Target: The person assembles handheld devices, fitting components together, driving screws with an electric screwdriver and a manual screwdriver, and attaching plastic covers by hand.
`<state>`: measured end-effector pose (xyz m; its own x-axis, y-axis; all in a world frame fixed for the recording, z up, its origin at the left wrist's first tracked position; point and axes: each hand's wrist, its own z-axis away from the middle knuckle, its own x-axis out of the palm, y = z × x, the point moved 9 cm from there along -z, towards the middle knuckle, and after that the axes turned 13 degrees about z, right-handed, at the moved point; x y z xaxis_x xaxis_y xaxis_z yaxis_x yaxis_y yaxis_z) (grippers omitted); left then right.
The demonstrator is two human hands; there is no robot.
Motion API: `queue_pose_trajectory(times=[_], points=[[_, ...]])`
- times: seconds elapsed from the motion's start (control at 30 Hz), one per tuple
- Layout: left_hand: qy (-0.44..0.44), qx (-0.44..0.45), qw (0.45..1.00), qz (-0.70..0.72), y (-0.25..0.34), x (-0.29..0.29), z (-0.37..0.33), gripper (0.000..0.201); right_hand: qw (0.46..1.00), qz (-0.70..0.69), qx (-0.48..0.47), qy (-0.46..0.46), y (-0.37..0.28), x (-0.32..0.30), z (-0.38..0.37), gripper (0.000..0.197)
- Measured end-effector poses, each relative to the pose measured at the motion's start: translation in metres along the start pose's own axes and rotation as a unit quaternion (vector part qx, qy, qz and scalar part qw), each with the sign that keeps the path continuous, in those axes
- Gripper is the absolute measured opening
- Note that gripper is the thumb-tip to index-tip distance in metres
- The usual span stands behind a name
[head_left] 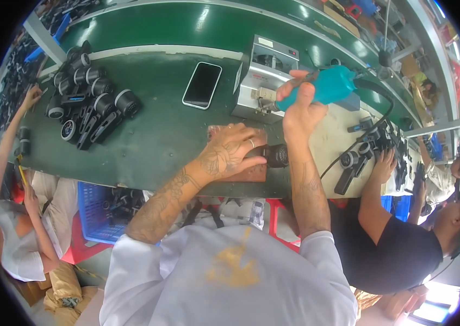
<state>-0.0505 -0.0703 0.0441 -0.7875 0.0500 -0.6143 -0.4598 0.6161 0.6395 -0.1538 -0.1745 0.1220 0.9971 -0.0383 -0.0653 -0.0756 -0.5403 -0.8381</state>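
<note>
A teal powered screwdriver (332,87) with a dark cable is gripped in my right hand (303,111). Its tip end points left, right by the front of a grey metal machine (265,81) that looks like a screw feeder. Whether the tip touches the machine, I cannot tell. My left hand (230,152) lies over a black handheld device, holding it down on a reddish-brown pad (254,174). Only the black device's round ribbed end (278,156) shows, past my thumb to the right; the hand hides the rest.
A white-edged phone (203,85) lies beyond my left hand. Black devices with round heads (102,87) are piled at the left, and more (349,158) lie at the right beside a co-worker's hand (385,165). Another person's hand (32,98) reaches in far left. A blue crate (94,212) stands below the table edge.
</note>
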Motion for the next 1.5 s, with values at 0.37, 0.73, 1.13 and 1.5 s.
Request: queue_pose_trajectory(times=[0.37,0.73,1.13,1.5], points=[[0.011,-0.059,0.998,0.025,-0.009,0.001,0.002,0.044,0.999,-0.013,-0.013,-0.033,0.022,0.020,-0.003,0.045],[0.036,-0.045,0.998,0.008,-0.009,-0.002,0.004,0.043,0.995,-0.016,0.091,-0.025,0.000,-0.015,0.043,0.044],[0.044,-0.043,0.998,0.001,-0.005,-0.003,0.001,0.041,0.996,-0.008,0.077,-0.049,0.013,-0.015,0.057,0.051],[0.042,-0.038,0.998,-0.036,-0.004,-0.005,0.002,0.044,0.992,0.044,0.104,-0.058,0.015,-0.011,0.051,0.046]])
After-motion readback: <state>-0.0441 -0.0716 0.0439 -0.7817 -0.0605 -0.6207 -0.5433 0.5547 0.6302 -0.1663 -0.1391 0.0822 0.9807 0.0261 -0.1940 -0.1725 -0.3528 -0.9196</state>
